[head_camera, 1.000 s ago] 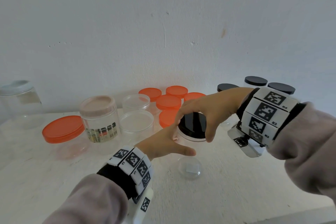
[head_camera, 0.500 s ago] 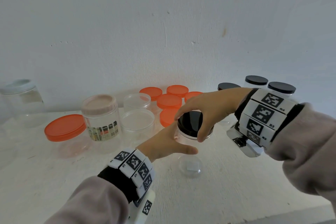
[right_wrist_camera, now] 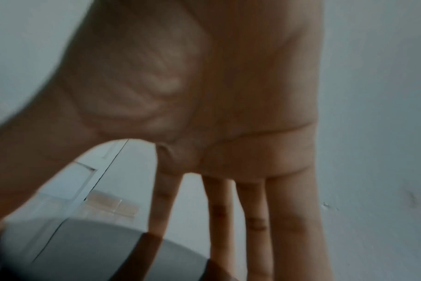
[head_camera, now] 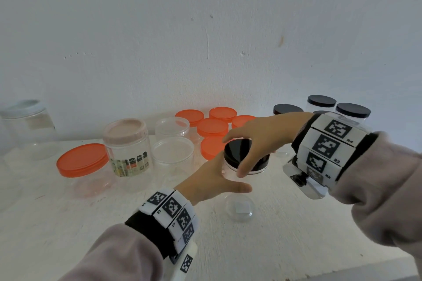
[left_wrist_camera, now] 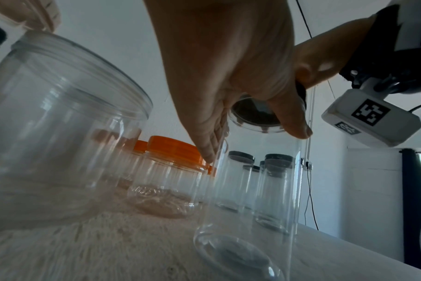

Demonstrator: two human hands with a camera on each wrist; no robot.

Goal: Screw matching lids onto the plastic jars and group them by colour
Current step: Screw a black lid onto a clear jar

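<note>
A tall clear jar (head_camera: pixel 238 209) stands on the white table (head_camera: pixel 296 235) in front of me. A black lid (head_camera: pixel 239 147) sits on its mouth. My left hand (head_camera: pixel 223 175) holds the jar just under the lid, thumb in front and fingers behind. From above, my right hand (head_camera: pixel 235 157) grips the lid's rim with curled fingers and thumb. In the left wrist view the jar (left_wrist_camera: pixel 252 190) rises from the table, and the lid (left_wrist_camera: pixel 255 114) shows from below between palm and thumb. The blurred right wrist view shows my palm and fingers over the dark lid (right_wrist_camera: pixel 96 252).
Several orange-lidded jars (head_camera: pixel 212 126) stand at the back middle, and several black-lidded jars (head_camera: pixel 322 101) at the back right. To the left are two open clear jars (head_camera: pixel 172 155), a pink-lidded jar (head_camera: pixel 124 130), a wide orange-lidded jar (head_camera: pixel 82 162) and a glass jar (head_camera: pixel 25 116).
My right thumb has swept leftward round the lid's rim while the hand stays on the black lid. My left hand keeps its hold on the jar.
</note>
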